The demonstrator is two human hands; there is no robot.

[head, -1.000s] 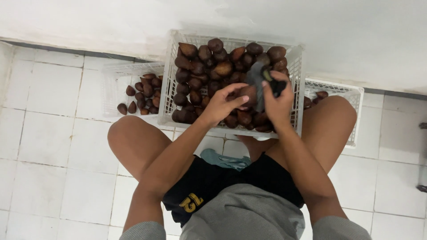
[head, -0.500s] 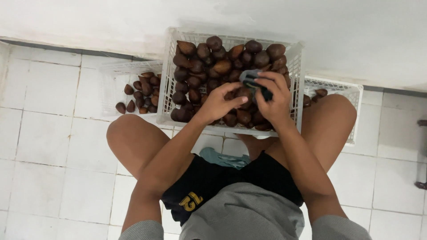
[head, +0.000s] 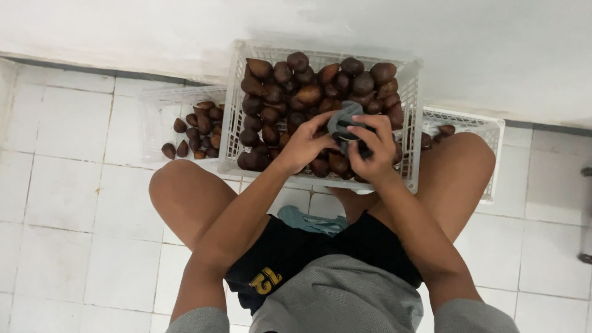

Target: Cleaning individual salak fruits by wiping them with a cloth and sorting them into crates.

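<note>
Nearest, the person sits on the white tiled floor (head: 61,197) with knees spread, in a grey shirt and dark shorts, both forearms reaching forward. Just beyond the knees, the left hand (head: 305,145) and the right hand (head: 373,148) meet over the near edge of the middle crate (head: 412,123) — a white plastic lattice box. Between them is a dark grey tool (head: 345,120), small and rounded; what kind it is cannot be told. The right hand's fingers are curled closed around its lower part, and the left hand's fingers, half bent, touch its left side from above. The tool sits just over the brown scaly fruits (head: 290,86) that fill the crate nearly to its rim. To the left, touching the middle one, a lower side crate (head: 157,98) holds a smaller heap of the same fruit, and behind the right knee a third crate (head: 487,129) shows a few more. Farthest off runs the white wall (head: 185,31).
</note>
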